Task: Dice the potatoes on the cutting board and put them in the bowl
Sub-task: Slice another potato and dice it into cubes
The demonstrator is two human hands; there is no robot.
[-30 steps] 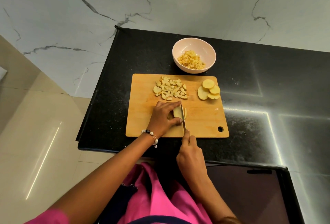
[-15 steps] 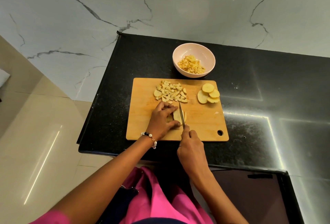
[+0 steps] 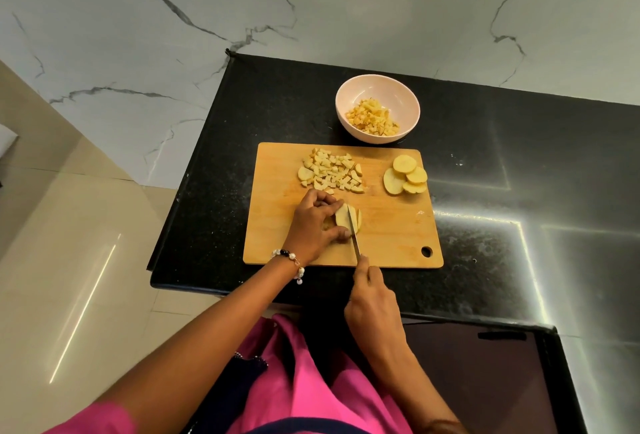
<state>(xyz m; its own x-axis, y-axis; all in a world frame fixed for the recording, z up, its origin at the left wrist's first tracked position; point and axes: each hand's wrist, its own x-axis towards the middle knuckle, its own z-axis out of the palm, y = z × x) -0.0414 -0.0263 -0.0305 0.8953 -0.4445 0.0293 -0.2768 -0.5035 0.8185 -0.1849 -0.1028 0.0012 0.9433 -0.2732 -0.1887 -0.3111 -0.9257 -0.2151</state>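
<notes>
Your left hand (image 3: 317,224) sits on the cutting board (image 3: 277,225), fingers curled over a potato piece (image 3: 343,216), thumb at its near side, pinning it down. Your right hand (image 3: 372,302) is wrapped round the knife handle, which is mostly hidden under the hand, index finger stretched forward along the top. The knife (image 3: 354,238) blade runs away from you and cuts down through the potato piece; a thin slice (image 3: 358,219) stands just right of the blade, touching it.

Diced potato (image 3: 332,174) lies in a loose heap on the far middle of the board, just beyond your left knuckles. One bigger rounded chunk sits at the heap's left edge. Four round potato slices (image 3: 405,175) overlap near the board's far right corner, well apart from the knife. A few small crumbs lie by the right edge.

The bowl (image 3: 408,101), pale pink, stands on the black counter (image 3: 519,174) just behind the board's far edge, apart from it or barely touching, can't tell. It holds diced pieces (image 3: 372,117), yellower than those on the board, covering the bottom.

The board has a round hole at its near right corner. Bead bracelet (image 3: 291,262) on your left wrist. Pink clothing (image 3: 311,381) low in view. Marble wall (image 3: 311,0) behind the counter, beige floor tiles (image 3: 69,243) to the left.
</notes>
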